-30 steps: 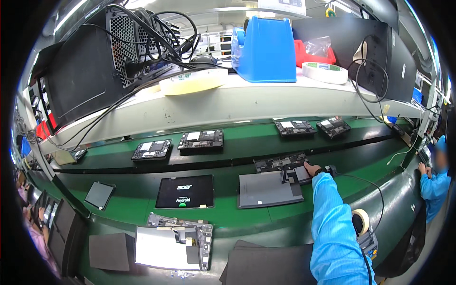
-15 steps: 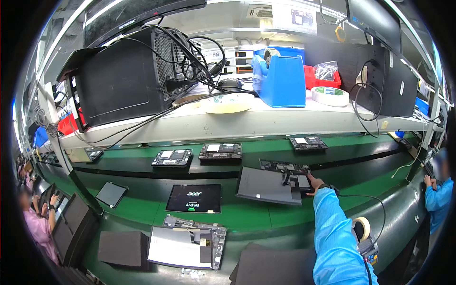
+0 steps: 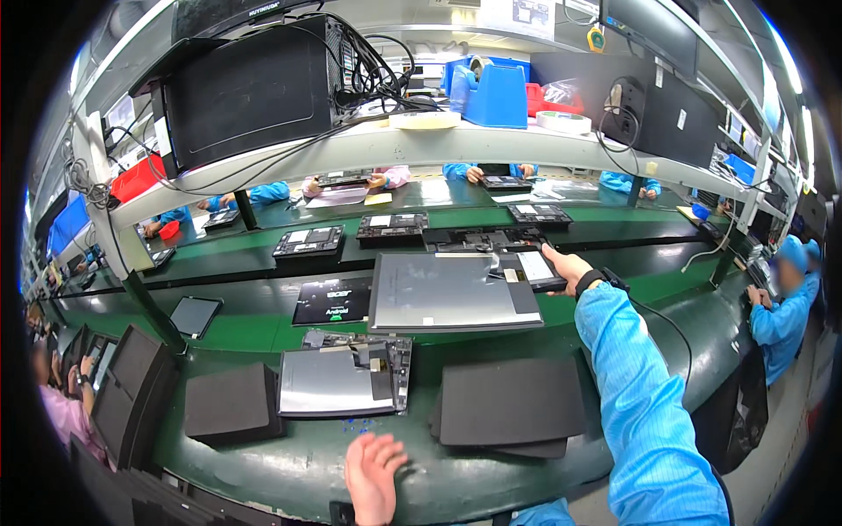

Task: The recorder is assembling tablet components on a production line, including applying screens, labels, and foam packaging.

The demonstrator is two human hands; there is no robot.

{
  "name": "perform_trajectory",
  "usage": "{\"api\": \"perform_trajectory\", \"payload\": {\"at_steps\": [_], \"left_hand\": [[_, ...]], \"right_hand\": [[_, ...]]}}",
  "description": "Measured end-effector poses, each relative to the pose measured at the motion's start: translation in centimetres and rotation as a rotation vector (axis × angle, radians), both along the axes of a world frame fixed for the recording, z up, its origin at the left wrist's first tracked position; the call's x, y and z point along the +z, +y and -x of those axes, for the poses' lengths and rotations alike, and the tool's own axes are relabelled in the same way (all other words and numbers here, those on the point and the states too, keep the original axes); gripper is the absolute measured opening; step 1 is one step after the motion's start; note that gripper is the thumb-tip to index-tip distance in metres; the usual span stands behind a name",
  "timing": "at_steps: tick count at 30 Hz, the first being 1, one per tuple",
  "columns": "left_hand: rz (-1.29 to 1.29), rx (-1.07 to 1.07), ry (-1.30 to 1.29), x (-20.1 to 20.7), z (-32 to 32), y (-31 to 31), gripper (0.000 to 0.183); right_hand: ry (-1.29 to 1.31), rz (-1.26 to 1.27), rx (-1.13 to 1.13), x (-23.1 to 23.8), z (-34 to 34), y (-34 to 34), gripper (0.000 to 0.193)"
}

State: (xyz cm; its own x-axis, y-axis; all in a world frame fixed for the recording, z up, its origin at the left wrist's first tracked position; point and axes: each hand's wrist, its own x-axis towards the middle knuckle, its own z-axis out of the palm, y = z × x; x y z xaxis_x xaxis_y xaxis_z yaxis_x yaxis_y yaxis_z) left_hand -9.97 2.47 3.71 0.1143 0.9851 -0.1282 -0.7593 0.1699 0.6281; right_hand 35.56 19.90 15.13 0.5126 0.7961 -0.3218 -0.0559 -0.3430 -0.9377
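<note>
My right hand, in a blue sleeve, grips the right edge of an opened tablet. The tablet's grey display panel faces up over the near side, with the bared circuit side behind it. It is held above the bench and partly covers a lit tablet. My left hand is over the near edge, fingers apart and holding nothing. Just beyond it lie small blue bits and another opened tablet with a silvery panel.
Black foam blocks and flat black pads flank the lower tablet. Several opened tablets stand along the green line. A shelf with a computer case and a blue tape dispenser crosses above. Other people work nearby.
My right hand has lifted the opened tablet toward me and to the left, over part of the lit tablet. My left hand has come into view at the bottom. The whole view has shifted downward.
</note>
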Motion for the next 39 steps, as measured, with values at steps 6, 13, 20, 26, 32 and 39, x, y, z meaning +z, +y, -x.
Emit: {"api": "perform_trajectory", "payload": {"at_steps": [6,13,20,26,32,39], "left_hand": [[-0.21,-0.273,-0.204,6.5,-1.3,4.9,0.056],[-0.062,-0.27,0.082,5.5,-1.4,0.0,0.035],[0.006,-0.226,0.094,4.2,-2.4,-3.1,0.031],[0.054,-0.33,-0.022,1.0,-1.5,-4.1,0.033],[0.025,-0.443,0.033,2.6,-2.1,-5.1,0.037],[-0.262,0.086,1.155,7.1,6.2,2.0,0.023]], "right_hand": [[0.133,-0.099,0.012,-0.8,4.9,-11.0,0.043],[0.263,-0.097,-0.03,-5.0,9.0,-21.5,0.046],[-0.132,-0.026,0.027,-6.2,8.3,-24.7,0.043],[-0.323,-0.185,-0.063,-2.5,13.4,-28.8,0.02],[0.429,-0.316,0.205,-5.8,15.9,-26.3,0.03],[0.514,-0.374,0.249,-5.7,14.2,-25.6,0.029]]}}
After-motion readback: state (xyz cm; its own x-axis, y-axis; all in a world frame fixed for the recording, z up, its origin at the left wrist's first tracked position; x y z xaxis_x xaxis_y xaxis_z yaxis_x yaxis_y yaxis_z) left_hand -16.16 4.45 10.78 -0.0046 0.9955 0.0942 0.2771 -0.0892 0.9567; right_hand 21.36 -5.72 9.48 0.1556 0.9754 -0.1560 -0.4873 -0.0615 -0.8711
